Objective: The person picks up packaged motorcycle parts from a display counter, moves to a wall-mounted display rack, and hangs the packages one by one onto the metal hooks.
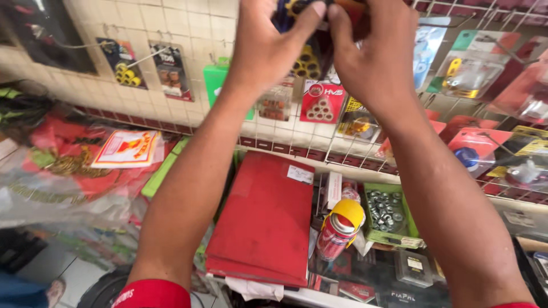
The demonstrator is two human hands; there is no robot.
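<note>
Both hands raised to the top of the wire display rack [268, 134], pinching one hanging blister pack [308, 60] between them. Left hand [268, 48] clamped on its left side, thumb pressed against the dark card. Right hand [374, 54] gripping the right side, fingers curled over the top edge, which runs out of view. Pack itself glossy plastic over dark card, holding small yellow rollers; count impossible to tell, with most of it hidden behind the hands.

Rack of thin white wire against square cream tiles edged with a dark red strip. More carded packs hung all around: a red card with six pale rollers [322, 102] stacked in a triangle just below the hands, a pack of yellow rollers [123, 63] and a pack of brown rollers [171, 71] well off to the left, clear clamshells with red and blue parts to the right.

Below, on the crowded counter: one flat red box [265, 219], matte and scuffed, with a white label at its corner; one red spray can [337, 231] lying tilted, yellow cap on; one green tray [391, 214] full of small metal nuts, too many to count. Crinkled clear plastic bags [63, 177] over red printed goods at far left. Two bare forearms crossing the middle, blocking part of the rack and counter.
</note>
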